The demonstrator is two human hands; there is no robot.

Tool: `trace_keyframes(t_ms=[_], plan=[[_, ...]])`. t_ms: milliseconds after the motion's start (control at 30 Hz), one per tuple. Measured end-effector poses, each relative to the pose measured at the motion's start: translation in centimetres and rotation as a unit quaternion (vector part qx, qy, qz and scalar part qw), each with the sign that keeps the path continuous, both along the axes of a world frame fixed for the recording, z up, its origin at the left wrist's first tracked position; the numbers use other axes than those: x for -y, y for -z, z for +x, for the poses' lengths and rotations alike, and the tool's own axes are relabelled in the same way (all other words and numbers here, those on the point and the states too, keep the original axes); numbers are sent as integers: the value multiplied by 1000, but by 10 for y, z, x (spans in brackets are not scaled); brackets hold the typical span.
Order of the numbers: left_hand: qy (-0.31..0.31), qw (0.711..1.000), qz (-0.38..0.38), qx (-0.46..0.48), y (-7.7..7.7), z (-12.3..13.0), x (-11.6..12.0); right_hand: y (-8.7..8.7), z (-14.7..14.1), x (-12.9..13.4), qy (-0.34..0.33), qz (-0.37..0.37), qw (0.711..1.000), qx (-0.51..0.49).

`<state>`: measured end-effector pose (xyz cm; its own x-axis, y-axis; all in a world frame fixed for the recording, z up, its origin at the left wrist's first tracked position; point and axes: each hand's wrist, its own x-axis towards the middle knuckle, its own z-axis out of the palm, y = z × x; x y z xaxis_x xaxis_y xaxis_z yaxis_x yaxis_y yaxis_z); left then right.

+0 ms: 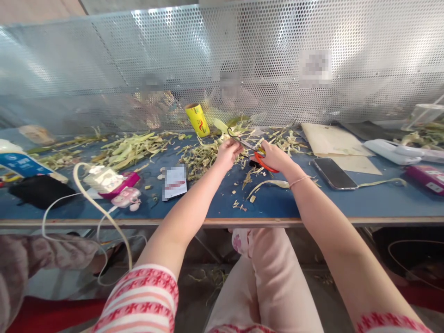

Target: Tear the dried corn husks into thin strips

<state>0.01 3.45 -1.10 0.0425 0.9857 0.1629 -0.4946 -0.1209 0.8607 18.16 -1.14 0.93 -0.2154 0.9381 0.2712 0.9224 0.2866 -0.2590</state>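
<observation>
Orange-handled scissors [265, 163] are in my right hand [274, 156], its fingers closed around the handles, with the blades pointing left toward my other hand. My left hand [229, 151] is closed near the blade tips; a dark thin loop and pale green plant matter show just above its fingers, but what it pinches is too small to make out. Behind and beside both hands, dried green plant scraps [203, 159] lie heaped on the blue table [222, 203]. A long pale strip [270, 183] curves on the tabletop below my right hand.
A yellow tube [197, 119] stands tilted behind the scraps. A phone [335, 174] and brown paper [333, 141] lie right. Left are a small card [175, 181], a black pouch [41, 190] and a cabled charger [107, 179]. A perforated metal screen [270, 60] rises behind.
</observation>
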Motion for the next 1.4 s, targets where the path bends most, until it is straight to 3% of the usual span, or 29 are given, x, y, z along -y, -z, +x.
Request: trace_keyframes(t_ms=[300, 567, 967, 1400], plan=[[10, 1000, -1, 12, -1, 0, 0, -4, -1, 2, 15, 0, 1000, 3], [1, 1000, -20, 7, -2, 0, 2, 2, 3, -3, -13, -34, 999, -17], [12, 1000, -6, 26, -1, -2, 0, -8, 1, 4, 2, -7, 1000, -12], [19, 997, -9, 69, -4, -4, 2, -6, 4, -2, -2, 3, 999, -43]])
